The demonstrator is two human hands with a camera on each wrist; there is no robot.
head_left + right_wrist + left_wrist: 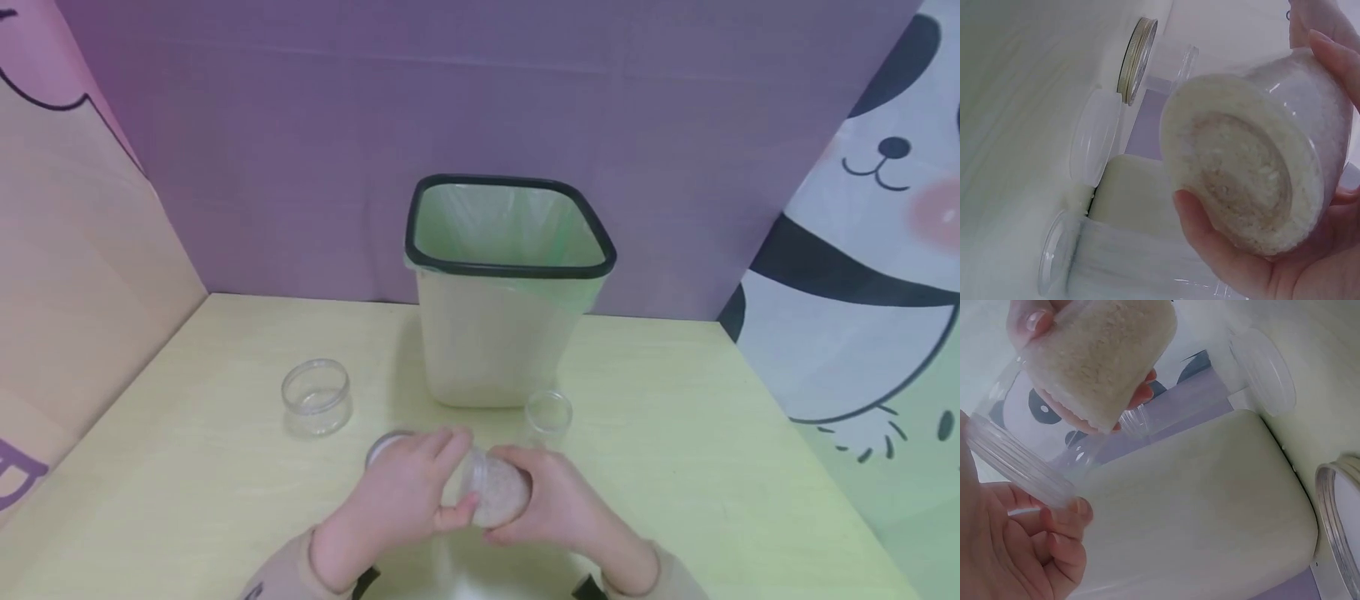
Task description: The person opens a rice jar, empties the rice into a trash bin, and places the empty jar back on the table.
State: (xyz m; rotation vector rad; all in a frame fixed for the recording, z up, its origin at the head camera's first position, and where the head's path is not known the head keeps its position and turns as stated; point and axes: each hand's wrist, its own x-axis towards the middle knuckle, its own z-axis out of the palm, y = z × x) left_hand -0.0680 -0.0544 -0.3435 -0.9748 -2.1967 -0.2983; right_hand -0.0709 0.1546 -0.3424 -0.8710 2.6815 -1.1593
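Note:
My right hand (pixel 551 492) grips a clear plastic jar (pixel 1100 356) of rice around its body, near the base. Tilted on its side, the jar points its ridged end toward the left hand, and the rice lies toward its base. With thumb and fingers, my left hand (pixel 416 483) holds that clear ridged end (pixel 1019 459). In the right wrist view the rounded base (pixel 1229 165) faces the camera, with rice showing through. Beside the left hand a silver-rimmed lid (pixel 1335 519) rests on the table, partly covered by that hand in the head view.
A pale bin (pixel 495 342) with a black rim and a liner stands behind the hands. An open clear container (pixel 317 400) is at the left, and a smaller clear container (pixel 547 412) near the bin's right corner. A translucent lid (pixel 1094 137) lies on the table (pixel 697 433).

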